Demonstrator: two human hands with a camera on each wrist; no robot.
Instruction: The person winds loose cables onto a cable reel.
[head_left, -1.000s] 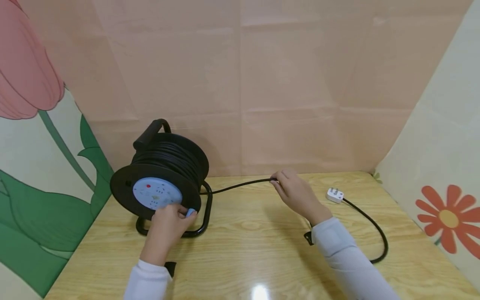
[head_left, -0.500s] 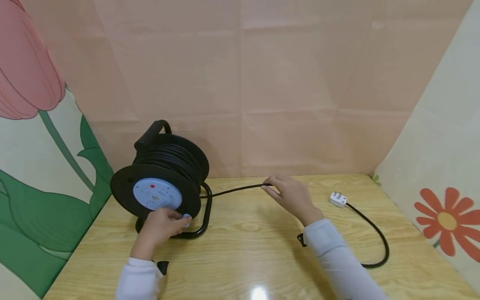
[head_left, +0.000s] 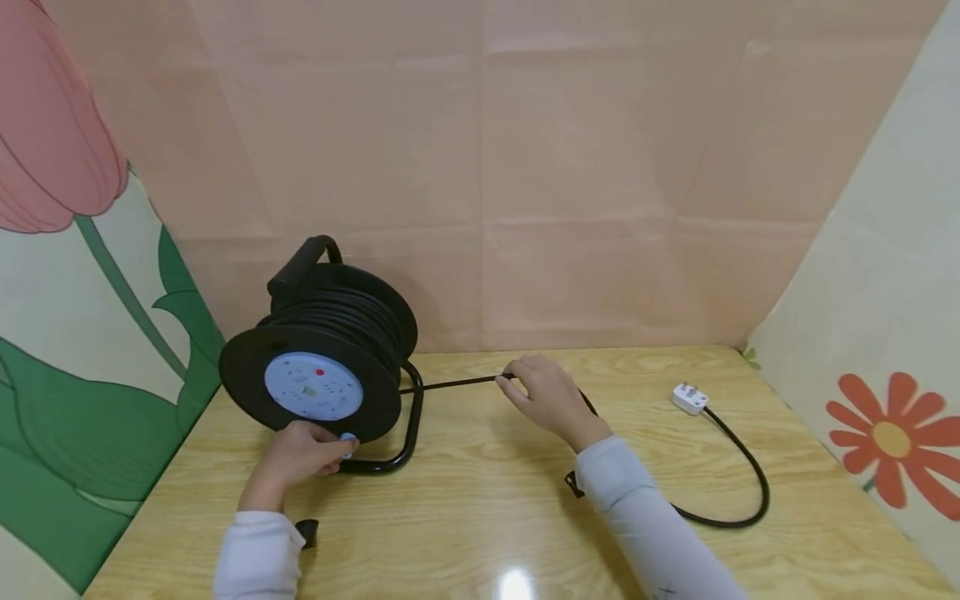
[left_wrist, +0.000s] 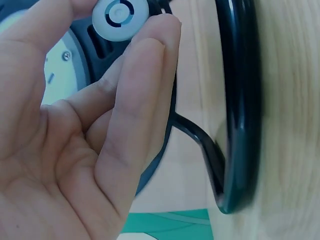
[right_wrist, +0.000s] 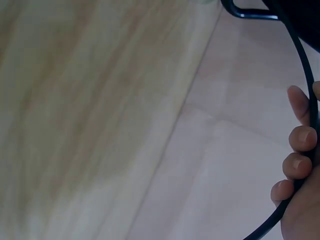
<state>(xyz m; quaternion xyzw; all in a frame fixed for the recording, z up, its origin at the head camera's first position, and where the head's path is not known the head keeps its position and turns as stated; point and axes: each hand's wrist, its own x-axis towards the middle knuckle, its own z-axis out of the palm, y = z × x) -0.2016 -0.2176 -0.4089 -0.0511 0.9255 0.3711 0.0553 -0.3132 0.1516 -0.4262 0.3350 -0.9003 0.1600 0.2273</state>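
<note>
A black cable reel (head_left: 337, 317) stands at the left on its tubular frame (head_left: 411, 433), cable wound round its drum. Its blue socket panel (head_left: 315, 386) with a red button faces the front. My left hand (head_left: 294, 454) pinches the light-blue crank knob (head_left: 347, 444) at the bottom of the front disc; the left wrist view shows the knob (left_wrist: 120, 17) between thumb and fingers. My right hand (head_left: 551, 398) grips the black cable (head_left: 461, 382) right of the reel. In the right wrist view the fingers (right_wrist: 295, 165) curl round the cable (right_wrist: 302, 57).
The cable's free end curves over the wood-grain table (head_left: 465, 533) to a white plug (head_left: 690, 398) at the right. A pink-beige sheet (head_left: 570, 167) hangs behind, and flower-printed panels (head_left: 862, 333) flank both sides.
The left hand has carried the knob down and left while the disc turned. My right hand has moved left toward the reel with the cable. The plug has shifted slightly right.
</note>
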